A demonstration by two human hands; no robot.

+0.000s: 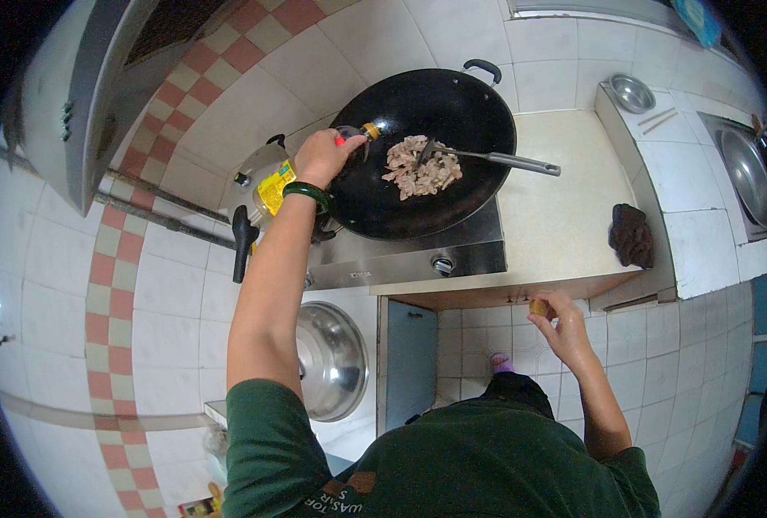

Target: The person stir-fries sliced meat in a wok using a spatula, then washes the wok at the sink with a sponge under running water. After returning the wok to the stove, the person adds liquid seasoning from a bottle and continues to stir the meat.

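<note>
My left hand (324, 158) grips a clear plastic bottle (278, 186) with a yellow label, tipped so that its yellow-ringed neck points over the left side of a black wok (467, 107). No stream of liquid can be made out at its mouth. Chopped, pale cooked meat (419, 169) lies in the middle of the wok. A metal spatula (522, 162) rests with its blade in the meat and its handle across the right rim. Off to the lower right, in front of the counter edge, my right hand (568, 330) pinches a small yellow bottle cap (538, 307).
The wok sits on a steel gas stove (409, 262). Left of it stands a lidded pot (244, 171) with a black handle. A dark cloth (630, 236) lies on the right counter. Beyond are a steel bowl (632, 92), chopsticks (659, 120) and a sink (746, 175).
</note>
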